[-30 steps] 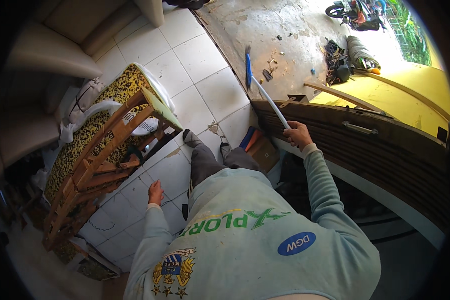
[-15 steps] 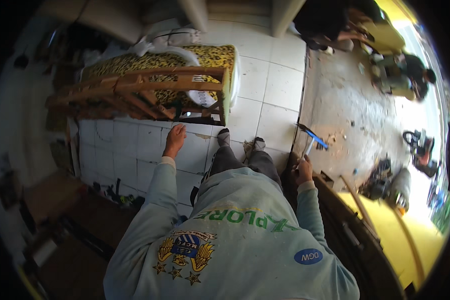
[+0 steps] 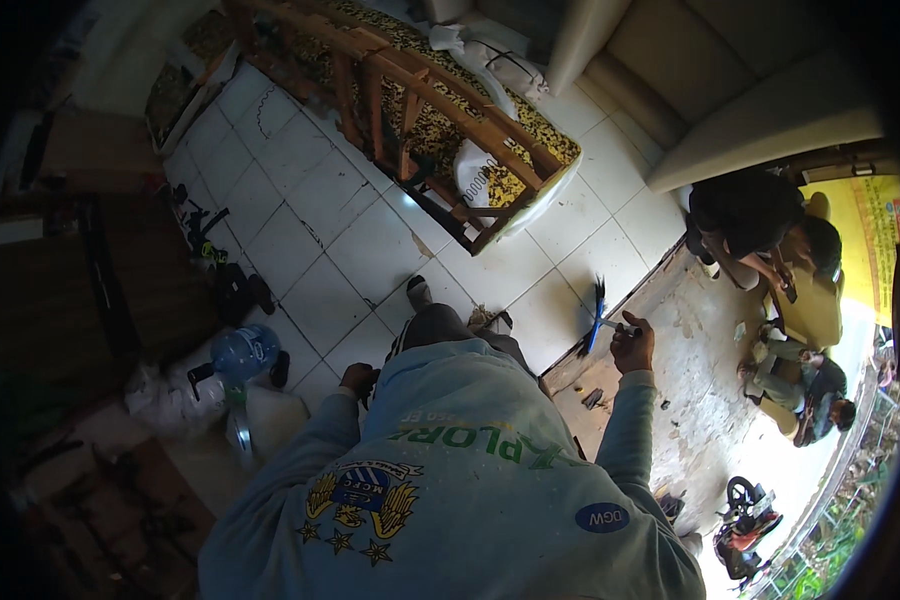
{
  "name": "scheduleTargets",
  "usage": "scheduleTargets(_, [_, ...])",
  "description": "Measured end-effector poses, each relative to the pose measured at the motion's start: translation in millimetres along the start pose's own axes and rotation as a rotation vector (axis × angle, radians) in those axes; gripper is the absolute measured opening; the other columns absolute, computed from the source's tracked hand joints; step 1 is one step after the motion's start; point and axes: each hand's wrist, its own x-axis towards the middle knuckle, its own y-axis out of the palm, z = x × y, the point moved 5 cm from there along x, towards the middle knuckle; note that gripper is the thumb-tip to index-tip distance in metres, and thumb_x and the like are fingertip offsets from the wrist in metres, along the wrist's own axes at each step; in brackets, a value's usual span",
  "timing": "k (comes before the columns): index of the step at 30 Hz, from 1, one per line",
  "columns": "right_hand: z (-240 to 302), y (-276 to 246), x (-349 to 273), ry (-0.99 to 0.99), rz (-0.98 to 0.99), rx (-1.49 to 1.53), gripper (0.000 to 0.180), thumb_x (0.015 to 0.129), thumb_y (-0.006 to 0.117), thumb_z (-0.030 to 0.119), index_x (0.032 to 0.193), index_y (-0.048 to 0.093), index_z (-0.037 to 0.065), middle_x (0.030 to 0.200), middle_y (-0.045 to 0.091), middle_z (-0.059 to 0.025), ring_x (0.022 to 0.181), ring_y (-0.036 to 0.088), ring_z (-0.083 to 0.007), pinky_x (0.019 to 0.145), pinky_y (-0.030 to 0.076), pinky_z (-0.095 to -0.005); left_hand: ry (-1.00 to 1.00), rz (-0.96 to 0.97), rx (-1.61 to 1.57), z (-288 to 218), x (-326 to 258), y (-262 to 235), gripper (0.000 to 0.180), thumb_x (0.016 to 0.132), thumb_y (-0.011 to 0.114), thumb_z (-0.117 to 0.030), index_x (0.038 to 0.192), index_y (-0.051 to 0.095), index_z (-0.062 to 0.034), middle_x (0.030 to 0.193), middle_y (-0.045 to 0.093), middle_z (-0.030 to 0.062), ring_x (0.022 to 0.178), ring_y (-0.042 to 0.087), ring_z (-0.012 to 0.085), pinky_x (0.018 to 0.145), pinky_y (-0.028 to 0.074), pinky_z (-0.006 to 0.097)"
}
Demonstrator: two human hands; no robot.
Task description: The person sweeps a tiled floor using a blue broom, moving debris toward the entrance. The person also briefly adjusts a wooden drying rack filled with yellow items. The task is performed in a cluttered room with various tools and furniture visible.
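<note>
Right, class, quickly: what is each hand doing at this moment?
Left hand: curled near the person's knee, holding nothing visible; open or closed cannot be told.
Right hand: fingers closed on the handle of a blue brush.

- Right hand (image 3: 632,347) raised forward on an outstretched, grey-sleeved arm, fingers curled closed in a grip
- Left hand (image 3: 358,379) hangs low beside the body, fingers loosely curled, arm slightly bent
</note>
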Motion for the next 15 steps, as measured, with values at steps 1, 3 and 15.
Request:
scheduleTargets(1, [-5, 12, 1, 0.006, 0.019, -0.023, 0.032, 0.084, 0.060, 0.027, 0.111, 0.061, 0.009, 0.070, 0.059, -0.0030, 0.053, 0.053, -0.0118, 0.044, 0.041, -0.0234, 0.064, -0.035, 0.060, 5, -7, 2, 0.030, 0.087, 0.057, -0.034, 0.089, 0.069, -0.0076, 0.092, 0.067, 0.0207, 0.082, 0.063, 0.0379, 0.079, 0.051, 0.047])
scheduleTargets(3, [-22, 42, -1, 0.047, 0.017, -0.117, 0.024, 0.082, 0.065, 0.025, 0.101, 0.060, 0.010, 0.067, 0.058, -0.0027, 0.052, 0.052, -0.0118, 0.042, 0.039, -0.0243, -0.394, -0.138, -0.881, 64, 1, 44, 0.033, 0.085, 0.064, -0.029, 0.109, 0.066, -0.0058, 0.097, 0.068, 0.0176, 0.084, 0.066, 0.0326, 0.072, 0.053, 0.042])
scheduleTargets(15, [-184, 85, -18, 0.155, 0.035, -0.379, 0.034, 0.084, 0.068, 0.025, 0.116, 0.064, 0.012, 0.084, 0.060, -0.0084, 0.062, 0.056, -0.0162, 0.047, 0.043, -0.0291, -0.445, -0.345, -1.227, 145, 33, -134, 0.050, 0.093, 0.060, -0.036, 0.129, 0.053, -0.0028, 0.103, 0.066, 0.0102, 0.078, 0.064, 0.0184, 0.063, 0.050, 0.031])
